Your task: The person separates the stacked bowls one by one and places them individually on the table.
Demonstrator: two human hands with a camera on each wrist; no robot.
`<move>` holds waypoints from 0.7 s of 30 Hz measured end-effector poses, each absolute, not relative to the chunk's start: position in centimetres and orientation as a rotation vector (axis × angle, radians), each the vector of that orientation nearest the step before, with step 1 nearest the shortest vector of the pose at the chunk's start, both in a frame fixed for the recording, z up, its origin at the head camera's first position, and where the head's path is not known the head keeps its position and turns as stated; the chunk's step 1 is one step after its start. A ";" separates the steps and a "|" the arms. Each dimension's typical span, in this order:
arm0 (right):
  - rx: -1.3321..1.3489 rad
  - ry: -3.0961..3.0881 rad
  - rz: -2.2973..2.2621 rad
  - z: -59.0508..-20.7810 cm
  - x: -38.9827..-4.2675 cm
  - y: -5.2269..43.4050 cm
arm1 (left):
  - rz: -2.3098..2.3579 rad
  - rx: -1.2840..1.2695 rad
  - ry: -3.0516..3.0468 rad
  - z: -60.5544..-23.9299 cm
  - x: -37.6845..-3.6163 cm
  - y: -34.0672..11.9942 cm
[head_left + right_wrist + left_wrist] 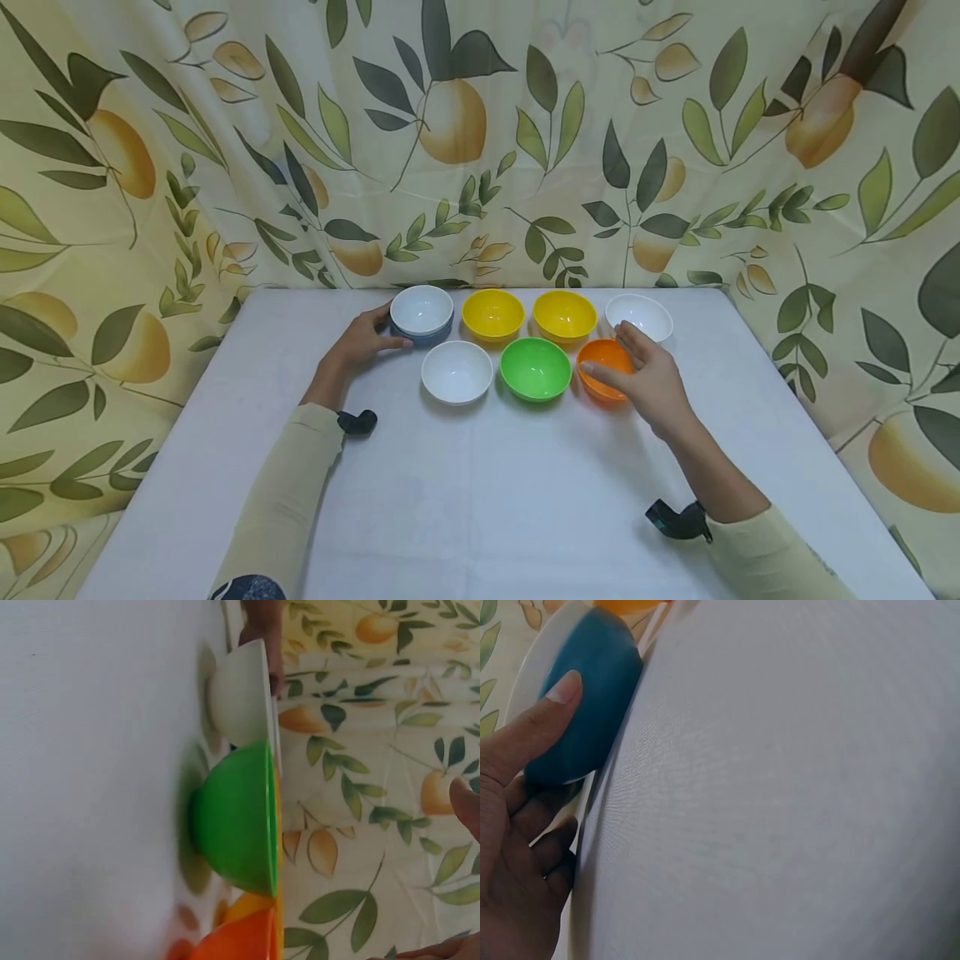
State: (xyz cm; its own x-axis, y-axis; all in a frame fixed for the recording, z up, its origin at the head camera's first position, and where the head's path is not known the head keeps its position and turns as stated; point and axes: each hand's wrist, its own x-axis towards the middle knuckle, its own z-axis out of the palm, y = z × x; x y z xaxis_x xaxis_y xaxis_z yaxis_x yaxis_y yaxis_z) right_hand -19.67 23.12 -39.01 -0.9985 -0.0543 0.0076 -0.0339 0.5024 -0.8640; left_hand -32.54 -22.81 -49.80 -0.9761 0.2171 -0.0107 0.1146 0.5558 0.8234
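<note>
— Bowls: which way do they face?
— All mouth up on the table (480, 500), in two rows. Back row: a white bowl (421, 309) nested in a blue bowl (429, 335), two yellow bowls (492, 314), another white one (639, 317). Front row: white (456, 372), green bowl (535, 367), orange bowl (604, 369).
— Anything in them?
— Nothing shows, apart from that nested white one.
— And the hands?
— The left hand (362, 340) reaches in from the left, fingers curled around the blue bowl's side — thumb pressed on it. The right hand (651, 379) hovers over the orange bowl, fingers relaxed and spread, holding nothing.
</note>
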 end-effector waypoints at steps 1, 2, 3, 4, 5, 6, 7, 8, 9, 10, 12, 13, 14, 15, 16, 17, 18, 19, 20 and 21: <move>-0.111 2.690 -1.561 -38.7 -19.8 22.8 | 1.406 0.284 2.671 -49.8 -32.5 -22.8; -0.145 2.679 -1.565 -38.4 -19.9 22.5 | 1.406 0.282 2.670 -49.8 -32.5 -22.8; -0.177 2.670 -1.570 -38.1 -20.0 22.1 | 1.405 0.281 2.669 -49.8 -32.5 -22.8; -0.205 2.661 -1.574 -37.9 -20.1 21.8 | 1.406 0.279 2.666 -49.8 -32.4 -22.7; -0.229 2.653 -1.580 -37.6 -20.2 21.4 | 1.408 0.277 2.662 -49.9 -32.4 -22.7; -0.248 2.645 -1.587 -37.4 -20.3 21.0 | 1.408 0.273 2.658 -49.9 -32.4 -22.7; -0.263 2.639 -1.591 -37.2 -20.5 20.6 | 1.406 0.273 2.657 -49.8 -32.4 -22.6; -0.279 2.638 -1.593 -37.1 -20.7 20.2 | 1.404 0.273 2.655 -49.8 -32.3 -22.6; -0.295 2.634 -1.600 -36.9 -20.8 19.8 | 1.408 0.272 2.655 -49.8 -32.3 -22.6; -0.304 2.628 -1.606 -36.8 -21.1 19.4 | 1.411 0.270 2.655 -49.8 -32.3 -22.6; -0.314 2.616 -1.612 -36.6 -21.5 18.6 | 1.411 0.270 2.656 -49.7 -32.3 -22.6; -0.318 2.606 -1.616 -36.5 -21.7 18.1 | 1.410 0.273 2.658 -49.8 -32.3 -22.6; -0.324 2.597 -1.618 -36.4 -21.9 17.7 | 1.413 0.272 2.658 -49.7 -32.3 -22.6; -0.328 2.586 -1.620 -36.3 -22.1 17.3 | 1.415 0.272 2.657 -49.7 -32.3 -22.6; -0.328 2.579 -1.614 -36.2 -22.3 16.9 | 1.416 0.274 2.658 -49.7 -32.3 -22.6; -0.333 2.577 -1.608 -36.1 -22.6 16.4 | 1.414 0.275 2.658 -49.7 -32.3 -22.6; -0.338 2.573 -1.600 -36.1 -22.8 16.0 | 1.414 0.273 2.657 -49.7 -32.3 -22.6; -0.342 2.574 -1.589 -36.0 -23.1 15.6 | 1.413 0.271 2.658 -49.7 -32.3 -22.6; -0.346 2.575 -1.578 -36.0 -23.3 15.2 | 1.409 0.272 2.659 -49.7 -32.3 -22.6; -0.349 2.578 -1.565 -36.0 -23.6 14.8 | 1.406 0.270 2.660 -49.6 -32.3 -22.6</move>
State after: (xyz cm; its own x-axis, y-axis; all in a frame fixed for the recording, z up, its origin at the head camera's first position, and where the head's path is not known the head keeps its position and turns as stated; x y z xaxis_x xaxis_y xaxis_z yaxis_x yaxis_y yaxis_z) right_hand -23.59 14.78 -36.01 -0.9681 -0.2488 0.0289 -0.1404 0.4435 -0.8852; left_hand -32.32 -22.64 -49.63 -0.9768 0.2128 -0.0235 0.1004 0.5523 0.8276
